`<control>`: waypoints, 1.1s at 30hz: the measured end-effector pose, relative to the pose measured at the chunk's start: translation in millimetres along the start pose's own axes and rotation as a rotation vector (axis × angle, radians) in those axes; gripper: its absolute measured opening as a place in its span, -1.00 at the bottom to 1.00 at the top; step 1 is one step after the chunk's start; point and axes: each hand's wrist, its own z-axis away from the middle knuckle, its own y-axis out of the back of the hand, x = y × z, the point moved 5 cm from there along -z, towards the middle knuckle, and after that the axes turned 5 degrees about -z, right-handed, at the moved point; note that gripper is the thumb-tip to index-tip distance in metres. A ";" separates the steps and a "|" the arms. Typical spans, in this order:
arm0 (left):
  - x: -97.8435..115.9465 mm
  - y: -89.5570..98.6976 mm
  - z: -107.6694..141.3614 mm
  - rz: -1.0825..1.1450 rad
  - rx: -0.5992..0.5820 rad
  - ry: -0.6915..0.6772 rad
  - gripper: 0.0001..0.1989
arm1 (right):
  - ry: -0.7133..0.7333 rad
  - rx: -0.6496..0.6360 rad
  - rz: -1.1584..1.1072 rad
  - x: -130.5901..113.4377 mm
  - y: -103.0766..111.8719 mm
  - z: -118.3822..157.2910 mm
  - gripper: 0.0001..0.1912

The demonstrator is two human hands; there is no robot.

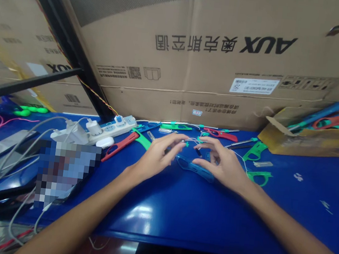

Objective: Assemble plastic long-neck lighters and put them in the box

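Note:
Between my hands runs a thin white wire [192, 139] with small green pieces at its ends. My left hand [162, 151] pinches one end, beside a small green piece [186, 144], between thumb and index finger. My right hand [224, 160] curls at the other end, its index fingertip at another green piece [200, 139]; its thumb stands apart, and the inner fingers are partly hidden. A small dark piece hangs near the right fingers. Just beneath the hands, a translucent blue plastic handle part [193, 168] lies on the blue table [159, 208].
Green handle parts [258, 178] and a red one [220, 134] lie around. A cardboard box [312, 142] of handles stands right. Left are a power strip [113, 130], chargers, cables, a blurred-out screen [64, 176] and a red handle [119, 146]. Large cartons [192, 64] wall the back.

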 end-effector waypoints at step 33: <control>-47.1 -11.6 6.3 -0.130 -0.462 -0.095 -0.72 | 0.058 -0.454 0.297 13.9 -22.3 7.9 -0.78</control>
